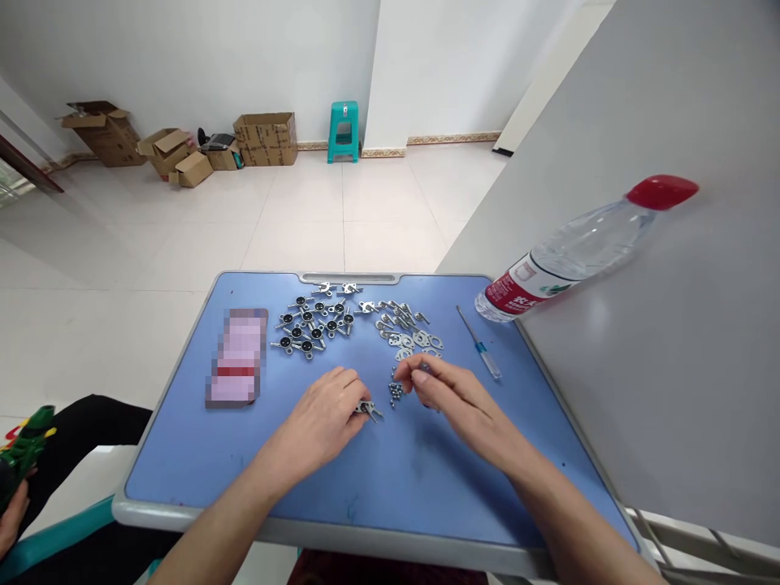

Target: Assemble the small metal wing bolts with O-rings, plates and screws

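My left hand (332, 412) is closed around a small silver metal part (369, 409), whose pronged end sticks out past the fingertips toward the right. Over the right side of a pile of small screws (396, 391) hovers my right hand (448, 390), thumb and forefinger drawn together; what sits between them, if anything, is too small to make out. Beyond the hands lie flat metal plates (420, 338) with holes and several small curved metal pieces (399, 313). Farther left are several metal fittings with black round centres (317, 325).
A screwdriver (487, 359) with a clear-blue handle lies at right, near a red-capped water bottle (536, 276). A blurred-out phone-like object (237, 357) rests on the blue table (292, 496) at left. Another person's hand (13, 516) holds a green toy-like object. Cardboard boxes (266, 140) and a stool (344, 134) stand behind.
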`<act>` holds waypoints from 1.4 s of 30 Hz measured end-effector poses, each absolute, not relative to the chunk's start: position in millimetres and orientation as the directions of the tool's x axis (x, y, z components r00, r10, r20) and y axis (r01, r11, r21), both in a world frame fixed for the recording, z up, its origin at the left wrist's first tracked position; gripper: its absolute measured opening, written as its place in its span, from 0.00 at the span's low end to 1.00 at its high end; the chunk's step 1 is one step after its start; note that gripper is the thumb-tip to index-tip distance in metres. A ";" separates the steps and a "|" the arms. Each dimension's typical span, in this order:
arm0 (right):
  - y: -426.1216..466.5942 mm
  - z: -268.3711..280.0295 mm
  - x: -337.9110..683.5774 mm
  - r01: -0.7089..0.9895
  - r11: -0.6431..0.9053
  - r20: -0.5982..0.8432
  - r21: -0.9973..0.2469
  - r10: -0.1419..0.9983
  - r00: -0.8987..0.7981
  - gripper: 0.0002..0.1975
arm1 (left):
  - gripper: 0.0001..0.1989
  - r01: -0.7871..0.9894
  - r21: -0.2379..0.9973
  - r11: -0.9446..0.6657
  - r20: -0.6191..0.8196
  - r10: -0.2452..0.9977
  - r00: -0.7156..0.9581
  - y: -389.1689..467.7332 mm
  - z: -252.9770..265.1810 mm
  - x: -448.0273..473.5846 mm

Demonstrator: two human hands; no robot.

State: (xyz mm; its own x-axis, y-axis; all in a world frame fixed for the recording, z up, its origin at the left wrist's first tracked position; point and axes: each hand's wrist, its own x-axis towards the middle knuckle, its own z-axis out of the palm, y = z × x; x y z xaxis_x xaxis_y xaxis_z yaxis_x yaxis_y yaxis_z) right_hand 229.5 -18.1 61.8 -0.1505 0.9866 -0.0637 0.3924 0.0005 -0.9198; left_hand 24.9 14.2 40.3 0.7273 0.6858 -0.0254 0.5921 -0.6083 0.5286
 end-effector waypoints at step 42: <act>-23.6 48.2 215.5 0.400 0.359 0.254 -0.843 0.922 -0.293 0.16 | 0.05 0.583 0.522 -0.622 0.003 0.685 0.728 16.2 39.7 26.1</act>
